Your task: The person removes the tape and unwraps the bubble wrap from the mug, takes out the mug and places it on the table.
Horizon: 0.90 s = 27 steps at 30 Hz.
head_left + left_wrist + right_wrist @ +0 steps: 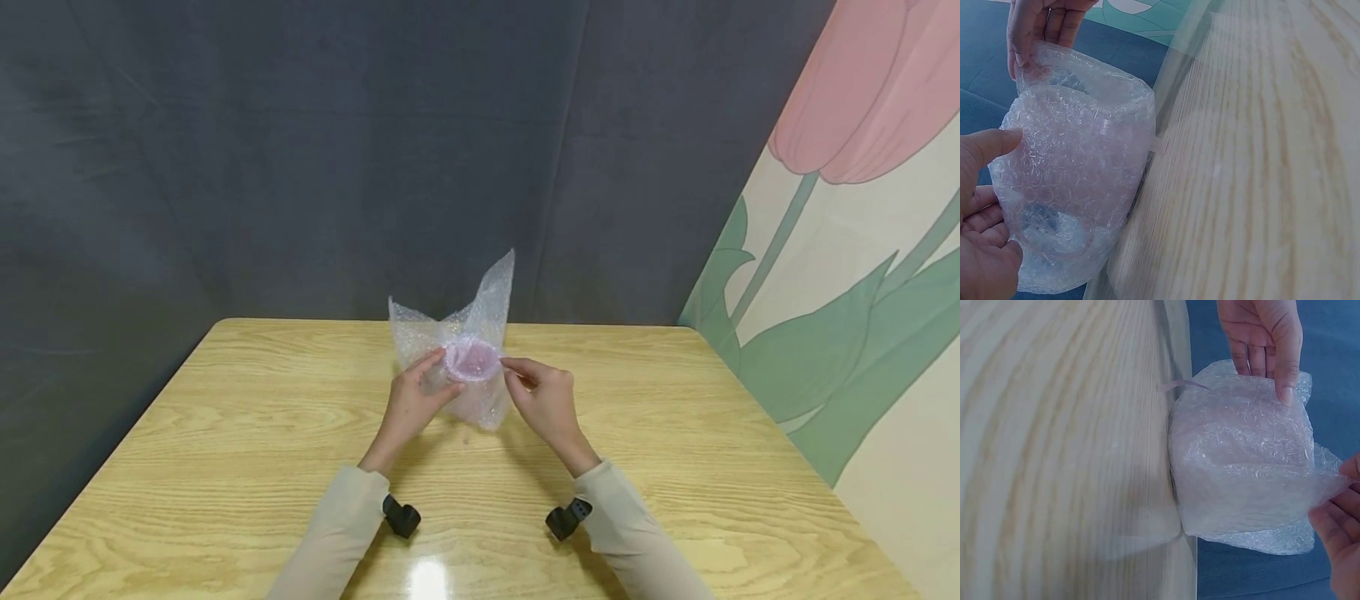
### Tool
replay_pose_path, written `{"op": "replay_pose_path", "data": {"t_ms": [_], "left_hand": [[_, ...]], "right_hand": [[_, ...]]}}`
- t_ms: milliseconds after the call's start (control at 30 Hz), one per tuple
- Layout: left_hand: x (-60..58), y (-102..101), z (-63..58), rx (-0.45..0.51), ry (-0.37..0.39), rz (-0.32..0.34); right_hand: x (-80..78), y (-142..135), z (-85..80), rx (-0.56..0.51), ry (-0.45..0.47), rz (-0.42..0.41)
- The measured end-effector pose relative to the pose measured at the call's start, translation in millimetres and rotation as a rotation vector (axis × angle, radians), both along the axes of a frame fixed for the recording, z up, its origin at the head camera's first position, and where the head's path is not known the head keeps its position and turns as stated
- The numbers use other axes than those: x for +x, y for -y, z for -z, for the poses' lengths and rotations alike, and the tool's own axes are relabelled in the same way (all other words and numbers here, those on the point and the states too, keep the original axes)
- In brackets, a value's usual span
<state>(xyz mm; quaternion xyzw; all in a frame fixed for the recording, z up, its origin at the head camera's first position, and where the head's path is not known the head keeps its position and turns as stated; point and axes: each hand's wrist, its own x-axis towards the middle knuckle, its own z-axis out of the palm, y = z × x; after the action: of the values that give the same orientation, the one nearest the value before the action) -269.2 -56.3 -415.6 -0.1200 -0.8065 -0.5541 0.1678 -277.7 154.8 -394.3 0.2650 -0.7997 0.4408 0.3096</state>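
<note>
One sheet of clear bubble wrap (1079, 150), crinkled and glossy, its small round blisters catching the light, was bunched around a smooth pink cup (476, 360), whose round mouth faced up. Two corners of the wrap rose in peaks behind the mouth, one much taller than the other. A thin pinkish strip (1184, 384) stuck out at the side of the bundle. The cup was above the far middle of the tabletop (262, 417), a pale, shiny, wood-grained surface; whether its base touched the wood could not be told. Beyond hung a dark, lightly creased curtain (375, 150), and to the right stood a wall (892, 425) painted with a pink tulip. The cloudy wrap veiled the cup's sides. The left hand (416, 396) gripped the wrapped cup from its side, thumb pressed on the plastic and fingers bent around. The right hand (546, 396) pinched an edge of the wrap between thumb and fingertips on the opposite side. Both forearms, in pale sleeves (333, 521), slanted inward from the near edge, each with a black wrist camera (402, 518).
</note>
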Motion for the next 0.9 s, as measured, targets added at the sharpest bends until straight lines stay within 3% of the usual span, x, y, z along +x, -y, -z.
{"op": "replay_pose_path", "data": {"t_ms": [200,367,633,900], "left_hand": [[-0.2,0,-0.3,0.001,0.003,-0.001],[-0.1,0,-0.7,-0.001,-0.003,-0.001],[-0.1,0,0.5,-0.001,-0.004,0.003],[-1.6,0,1.6,0.005,0.0,-0.001]], "right_hand": [[0.4,-2,1.4,-0.063,0.073,0.013],[-0.2,-2,2.1,-0.067,0.079,-0.003],[1.0,1,-3.3,0.263,-0.151,0.011],[-2.4,9,-12.5,0.474,-0.227,0.001]]}}
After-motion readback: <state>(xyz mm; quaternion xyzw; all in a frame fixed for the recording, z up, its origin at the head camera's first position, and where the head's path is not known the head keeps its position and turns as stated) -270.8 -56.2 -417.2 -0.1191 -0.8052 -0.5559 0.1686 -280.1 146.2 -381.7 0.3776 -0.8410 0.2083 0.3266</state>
